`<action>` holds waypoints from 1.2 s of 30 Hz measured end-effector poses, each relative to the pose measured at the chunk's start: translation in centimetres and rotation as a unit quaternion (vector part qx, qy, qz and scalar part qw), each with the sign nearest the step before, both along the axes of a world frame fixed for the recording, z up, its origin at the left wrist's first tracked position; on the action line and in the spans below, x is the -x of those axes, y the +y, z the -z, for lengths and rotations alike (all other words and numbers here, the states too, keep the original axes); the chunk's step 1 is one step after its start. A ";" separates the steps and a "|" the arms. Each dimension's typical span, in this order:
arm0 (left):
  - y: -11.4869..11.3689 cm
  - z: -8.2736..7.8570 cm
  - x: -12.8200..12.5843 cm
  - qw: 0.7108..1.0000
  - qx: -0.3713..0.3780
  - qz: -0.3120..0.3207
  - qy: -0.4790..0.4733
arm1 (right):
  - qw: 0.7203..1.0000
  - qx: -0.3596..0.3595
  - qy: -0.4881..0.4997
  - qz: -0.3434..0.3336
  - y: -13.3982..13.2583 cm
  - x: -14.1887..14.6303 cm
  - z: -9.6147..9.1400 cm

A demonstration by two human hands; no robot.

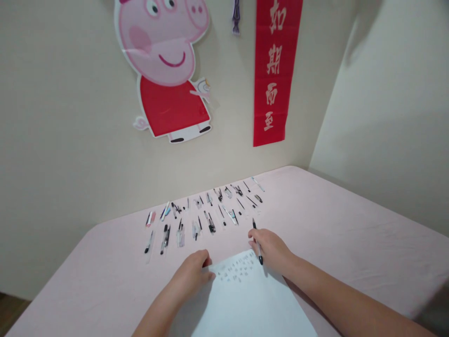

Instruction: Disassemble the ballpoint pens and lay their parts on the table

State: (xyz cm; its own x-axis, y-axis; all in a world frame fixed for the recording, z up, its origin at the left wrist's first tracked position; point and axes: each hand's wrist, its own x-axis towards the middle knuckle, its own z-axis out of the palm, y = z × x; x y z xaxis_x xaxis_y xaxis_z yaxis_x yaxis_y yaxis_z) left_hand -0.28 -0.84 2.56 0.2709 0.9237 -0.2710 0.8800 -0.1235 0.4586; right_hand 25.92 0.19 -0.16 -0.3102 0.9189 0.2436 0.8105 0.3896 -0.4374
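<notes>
A white sheet of paper (249,306) lies on the pink-covered table in front of me. Small dark handwritten marks fill its far part. At the sheet's far left corner, my left hand (192,274) has the edge between its thumb and fingers. Beside the far right corner is my right hand (271,248), closed around a pen (258,248). That pen has a dark tip pointing away toward the wall and a black end over the sheet. Some of the right fingertips lie close to the paper's edge; whether they touch it I cannot tell.
Two rows of pens and pen parts, several in clear sleeves (180,234), lie along the far side of the pink table (351,234). Behind it, the wall carries a pink pig cutout (171,107) and a red banner (270,93) with characters.
</notes>
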 end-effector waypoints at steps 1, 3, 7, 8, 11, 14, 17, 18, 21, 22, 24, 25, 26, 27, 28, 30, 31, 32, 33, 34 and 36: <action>0.0 0.0 0.0 1.000 0.007 -0.001 -0.012 | 1.000 0.005 0.009 0.003 0.1 0.0 0.1; 0.2 -0.2 0.1 0.999 0.015 -0.005 -0.031 | 0.999 0.024 0.033 0.012 0.2 -0.2 0.2; 0.6 -0.5 0.2 0.999 -0.020 -0.037 -0.019 | 0.994 0.060 0.088 0.039 0.5 -0.4 0.4; 0.7 -0.6 0.2 0.998 -0.033 -0.046 -0.013 | 0.992 0.061 0.103 0.043 0.6 -0.5 0.5; 0.7 -0.6 0.4 0.997 -0.055 -0.057 -0.014 | 0.988 0.046 0.141 0.044 1.2 -0.6 0.3; 0.7 -0.4 0.4 0.997 -0.051 -0.060 -0.012 | 0.987 0.017 0.155 0.049 1.8 -0.7 -0.3; 0.4 -0.6 0.2 0.996 -0.071 -0.058 0.009 | 0.981 0.002 0.189 0.034 2.0 -0.3 -1.4; 0.2 -0.7 0.0 0.994 -0.089 -0.053 0.021 | 0.977 0.010 0.212 0.023 1.9 0.0 -1.8; -0.8 -1.5 -1.1 0.988 -0.139 -0.020 0.057 | 0.956 0.074 0.284 0.013 1.2 1.5 -2.7; -1.4 -1.8 -1.7 0.988 -0.141 0.000 0.057 | 0.947 0.102 0.303 0.016 1.0 2.2 -2.8; -2.5 -2.1 -3.0 0.990 -0.121 0.052 0.041 | 0.922 0.164 0.351 0.011 0.8 3.4 -2.6; -3.1 -2.1 -3.7 0.991 -0.101 0.087 0.028 | 0.905 0.192 0.379 0.004 0.8 3.9 -2.4; -3.7 -2.0 -4.3 0.988 -0.084 0.125 0.016 | 0.889 0.214 0.404 -0.003 0.8 4.3 -2.0; -4.2 -1.8 -5.0 0.984 -0.073 0.160 0.005 | 0.876 0.230 0.425 -0.007 0.9 4.5 -1.6; -4.5 -1.5 -5.5 0.979 -0.065 0.195 -0.004 | 0.867 0.237 0.438 -0.008 0.9 4.6 -1.2; -5.0 -0.7 -6.2 0.972 -0.065 0.228 -0.009 | 0.864 0.234 0.445 0.004 1.0 4.2 -0.4; -5.0 -0.4 -6.4 0.970 -0.066 0.233 -0.008 | 0.867 0.228 0.443 0.012 0.9 3.9 0.0; -5.0 -0.1 -6.5 0.970 -0.070 0.233 -0.005 | 0.870 0.222 0.440 0.019 0.9 3.5 0.3; -5.0 0.2 -6.5 0.970 -0.072 0.231 -0.003 | 0.875 0.216 0.434 0.022 0.8 3.1 0.6; -4.9 0.4 -6.5 0.970 -0.074 0.231 -0.003 | 0.880 0.210 0.425 0.022 0.7 2.7 0.8; -4.8 0.7 -6.4 0.970 -0.071 0.232 -0.005 | 0.897 0.196 0.396 0.013 0.6 2.2 1.1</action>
State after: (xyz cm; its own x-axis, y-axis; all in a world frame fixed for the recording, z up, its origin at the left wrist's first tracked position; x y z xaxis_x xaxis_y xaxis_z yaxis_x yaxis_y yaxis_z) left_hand 6.11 -5.64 1.83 0.6679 0.7298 -0.1461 0.7107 -0.5671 0.4163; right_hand 23.76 0.75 -1.26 -0.1599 0.9865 0.0340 0.1926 0.0649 -0.9791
